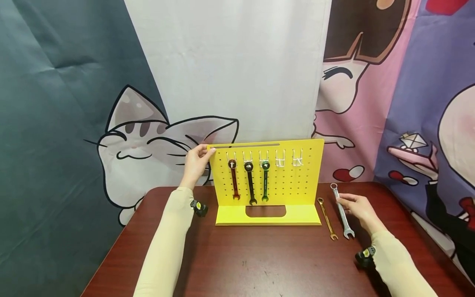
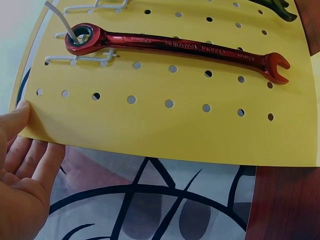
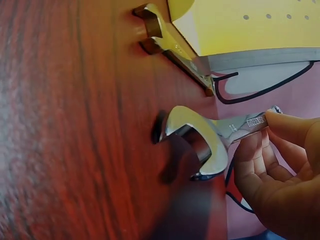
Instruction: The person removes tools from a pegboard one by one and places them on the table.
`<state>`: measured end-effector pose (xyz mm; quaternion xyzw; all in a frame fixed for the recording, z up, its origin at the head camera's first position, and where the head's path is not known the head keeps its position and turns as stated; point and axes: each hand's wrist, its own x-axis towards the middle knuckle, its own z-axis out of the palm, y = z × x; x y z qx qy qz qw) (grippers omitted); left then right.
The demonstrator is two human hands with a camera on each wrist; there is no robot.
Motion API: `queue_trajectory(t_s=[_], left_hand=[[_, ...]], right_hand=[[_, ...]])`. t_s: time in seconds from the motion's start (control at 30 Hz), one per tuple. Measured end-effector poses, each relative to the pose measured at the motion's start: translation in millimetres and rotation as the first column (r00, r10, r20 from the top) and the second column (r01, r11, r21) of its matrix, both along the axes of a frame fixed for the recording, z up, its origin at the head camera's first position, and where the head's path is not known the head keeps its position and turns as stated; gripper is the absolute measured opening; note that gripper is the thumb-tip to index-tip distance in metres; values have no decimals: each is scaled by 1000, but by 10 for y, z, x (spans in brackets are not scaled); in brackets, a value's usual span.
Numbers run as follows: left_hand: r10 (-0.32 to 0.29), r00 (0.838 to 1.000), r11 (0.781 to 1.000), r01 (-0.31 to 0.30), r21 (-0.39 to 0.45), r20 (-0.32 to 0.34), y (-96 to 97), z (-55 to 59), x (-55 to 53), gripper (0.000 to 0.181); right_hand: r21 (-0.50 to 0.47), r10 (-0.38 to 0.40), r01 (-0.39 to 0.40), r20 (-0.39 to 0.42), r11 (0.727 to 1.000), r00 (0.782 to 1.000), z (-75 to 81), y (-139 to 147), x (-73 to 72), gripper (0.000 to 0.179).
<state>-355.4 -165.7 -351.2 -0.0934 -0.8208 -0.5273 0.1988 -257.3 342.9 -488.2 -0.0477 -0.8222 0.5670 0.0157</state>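
A yellow pegboard [image 1: 285, 181] stands upright on the table, and my left hand [image 1: 196, 164] pinches its upper left corner between thumb and fingers. On its white hooks hang a red wrench [image 1: 234, 181], a black wrench [image 1: 250, 183] and a green wrench [image 1: 265, 181]. To the right, my right hand [image 1: 358, 208] grips a silver combination wrench [image 1: 342, 212] by its shaft. In the right wrist view that wrench's open jaw end hangs close over the tabletop. A gold wrench [image 1: 327, 218] lies on the table between the pegboard and the silver wrench.
Two more white hook sets [image 1: 297, 159] on the pegboard's right part carry no wrench. The brown table [image 1: 259, 255] extends toward me. Behind it hangs a printed cloth [image 1: 241, 70] with cartoon figures.
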Motion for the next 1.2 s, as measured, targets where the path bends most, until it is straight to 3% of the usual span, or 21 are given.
queue_trajectory(t_s=[0.47, 0.73, 1.2], left_hand=[[7, 1000, 1000, -7, 1, 19, -2, -3, -14, 34], [8, 1000, 1000, -8, -8, 24, -1, 8, -4, 34], [0, 999, 1000, 0, 1, 33, -2, 15, 6, 37]], right_hand=[[82, 21, -25, 50, 996, 999, -79, -29, -29, 43], [176, 32, -44, 69, 983, 997, -126, -53, -49, 36], [258, 33, -52, 78, 965, 996, -128, -55, -72, 33]])
